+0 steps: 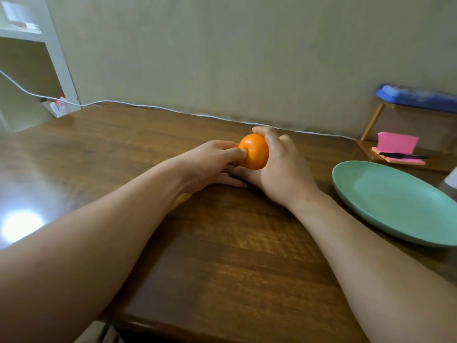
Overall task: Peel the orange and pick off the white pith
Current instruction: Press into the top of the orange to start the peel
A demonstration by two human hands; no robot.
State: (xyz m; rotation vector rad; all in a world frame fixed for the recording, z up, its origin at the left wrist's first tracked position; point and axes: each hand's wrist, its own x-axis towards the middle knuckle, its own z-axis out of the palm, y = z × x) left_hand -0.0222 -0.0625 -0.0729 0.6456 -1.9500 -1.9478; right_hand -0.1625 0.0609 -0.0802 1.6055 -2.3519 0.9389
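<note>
1. Orange (254,152): whole, unpeeled, just above the worktop (222,243), between my hands.
2. Right hand (279,167): wrapped around the orange.
3. Left hand (212,162): thumb dug into the rind, fingers beneath.
4. Risk: too deep a thumb bursts segments; juice makes my grip slip.
5. Plate (395,204): right, well apart.

Two bare forearms, no sleeves

The left hand (210,162) and right hand (279,169) carry no rings, watch or bands; both forearms are uncovered up to the frame's near edge.
</note>
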